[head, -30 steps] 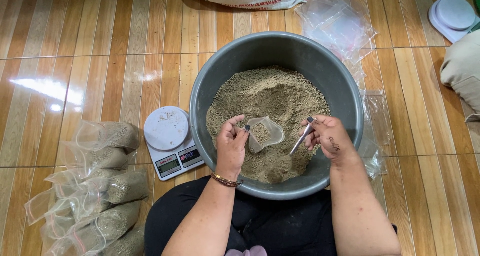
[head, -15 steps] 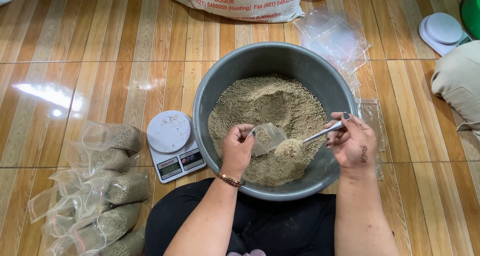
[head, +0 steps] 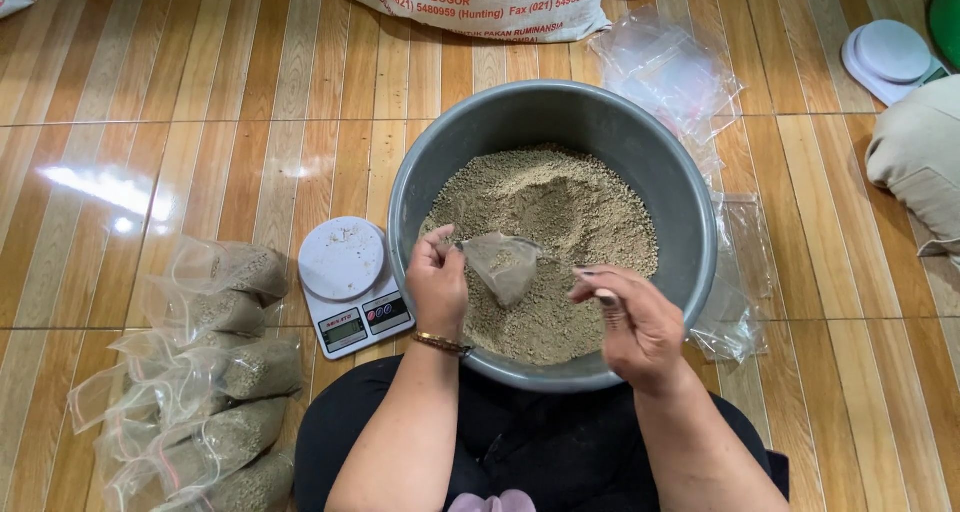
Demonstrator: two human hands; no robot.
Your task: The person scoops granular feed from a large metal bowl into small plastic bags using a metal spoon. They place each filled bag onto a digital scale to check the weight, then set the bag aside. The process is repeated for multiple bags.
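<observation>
A grey round basin (head: pixel 640 142) sits on the floor in front of me, heaped with tan granular feed (head: pixel 545 207). My left hand (head: pixel 437 280) pinches the mouth of a small clear plastic bag (head: pixel 503 262) that holds a little feed, just above the heap. My right hand (head: pixel 628 322) is closed around the handle of a metal spoon; only a blurred bit of the handle shows by the fingers, close to the bag's right side.
A white digital kitchen scale (head: pixel 352 284) stands left of the basin. Several filled clear bags (head: pixel 205 372) lie at lower left. Empty clear bags (head: pixel 672 67) lie behind and right of the basin. A printed sack (head: pixel 480 2) is at the top, white lids (head: pixel 888 52) at upper right.
My right hand scooped feed with the spoon, brought it to the bag, then drew back toward me. The bag now holds some feed. The view shifted slightly.
</observation>
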